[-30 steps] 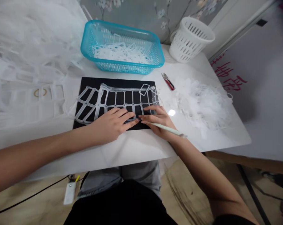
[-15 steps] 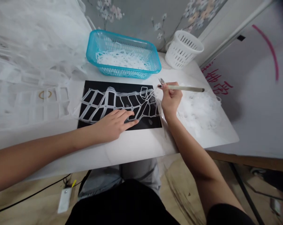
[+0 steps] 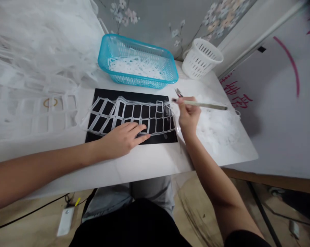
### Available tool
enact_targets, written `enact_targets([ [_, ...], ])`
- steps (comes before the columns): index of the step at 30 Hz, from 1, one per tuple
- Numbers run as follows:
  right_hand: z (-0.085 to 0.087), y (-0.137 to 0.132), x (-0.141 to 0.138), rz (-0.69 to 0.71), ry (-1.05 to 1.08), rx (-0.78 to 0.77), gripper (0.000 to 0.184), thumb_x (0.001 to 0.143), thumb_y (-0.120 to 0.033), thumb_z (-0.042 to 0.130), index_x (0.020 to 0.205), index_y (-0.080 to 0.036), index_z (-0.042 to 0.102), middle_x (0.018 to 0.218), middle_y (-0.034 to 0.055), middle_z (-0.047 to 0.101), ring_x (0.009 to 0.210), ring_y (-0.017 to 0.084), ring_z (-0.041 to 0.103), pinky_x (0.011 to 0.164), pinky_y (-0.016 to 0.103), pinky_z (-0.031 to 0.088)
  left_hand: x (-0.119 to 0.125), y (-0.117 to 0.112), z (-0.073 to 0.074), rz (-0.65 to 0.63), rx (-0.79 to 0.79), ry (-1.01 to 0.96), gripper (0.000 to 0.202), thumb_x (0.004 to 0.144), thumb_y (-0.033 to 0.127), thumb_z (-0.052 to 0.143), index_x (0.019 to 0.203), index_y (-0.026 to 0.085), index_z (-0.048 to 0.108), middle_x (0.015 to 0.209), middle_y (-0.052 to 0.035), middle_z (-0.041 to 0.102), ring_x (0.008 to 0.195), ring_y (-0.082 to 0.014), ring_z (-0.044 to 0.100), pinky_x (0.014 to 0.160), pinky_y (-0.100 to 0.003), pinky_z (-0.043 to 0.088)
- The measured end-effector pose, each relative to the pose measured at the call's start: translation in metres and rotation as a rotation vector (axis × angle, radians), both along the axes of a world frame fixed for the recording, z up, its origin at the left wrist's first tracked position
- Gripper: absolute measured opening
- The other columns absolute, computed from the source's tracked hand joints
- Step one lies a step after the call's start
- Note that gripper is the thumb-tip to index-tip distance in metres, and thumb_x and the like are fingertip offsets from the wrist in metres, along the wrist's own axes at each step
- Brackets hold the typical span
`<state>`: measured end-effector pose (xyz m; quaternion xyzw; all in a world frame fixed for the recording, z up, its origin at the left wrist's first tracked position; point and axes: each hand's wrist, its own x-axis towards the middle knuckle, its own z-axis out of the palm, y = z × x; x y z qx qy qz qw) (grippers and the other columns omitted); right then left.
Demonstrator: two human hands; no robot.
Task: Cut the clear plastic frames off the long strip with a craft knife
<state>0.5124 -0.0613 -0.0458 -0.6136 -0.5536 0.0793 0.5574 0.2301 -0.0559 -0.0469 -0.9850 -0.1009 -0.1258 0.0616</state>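
A white plastic sheet of linked rectangular frames (image 3: 129,119) lies across a black mat (image 3: 160,139). My left hand (image 3: 126,137) rests palm-down on its lower edge, fingers stretched out and holding nothing. At the mat's right end, my right hand (image 3: 189,115) is closed around a slim stick-like tool (image 3: 208,104) with a pale handle; its dark end points left. A small metal tip (image 3: 178,92) juts out above those fingers, its kind unclear. One small loose white frame (image 3: 159,106) sits on the sheet's upper right part, left of my right hand.
Behind the mat stands a blue basket (image 3: 139,78) holding many white pieces, with a white slotted basket (image 3: 201,60) beside it. White scraps (image 3: 216,123) are heaped on the right. More white sheets (image 3: 36,85) pile up on the left. A whiteboard (image 3: 275,113) borders the right side.
The strands that ran from the sheet to my right hand have slackened, and the sheet's right part now lies flat with straighter cells. My left hand stays pressed in place.
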Motion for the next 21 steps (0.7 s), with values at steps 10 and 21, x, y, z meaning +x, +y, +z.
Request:
enact_targets([
  [10, 0.008, -0.056, -0.06, 0.411, -0.042, -0.182, 0.007, 0.09, -0.034, 0.068, 0.09, -0.029, 0.073, 0.112, 0.0015, 0.076, 0.118, 0.025, 0.063, 0.108, 0.052, 0.048, -0.012, -0.015, 0.012, -0.008, 0.233, -0.101, 0.029, 0.094, 0.004, 0.049, 0.115, 0.008, 0.069, 0.109, -0.0115, 0.073, 0.088, -0.0187, 0.066, 0.067, -0.029, 0.052],
  [21, -0.005, -0.057, -0.058, 0.548, -0.007, -0.298, 0.009, 0.09, -0.032, 0.069, 0.094, -0.029, 0.076, 0.099, 0.0017, 0.078, 0.117, 0.025, 0.061, 0.102, 0.05, 0.052, -0.01, -0.018, 0.011, 0.034, 0.244, -0.027, 0.028, 0.093, 0.004, 0.048, 0.11, 0.008, 0.07, 0.109, -0.0115, 0.071, 0.087, -0.0193, 0.063, 0.057, -0.03, 0.046],
])
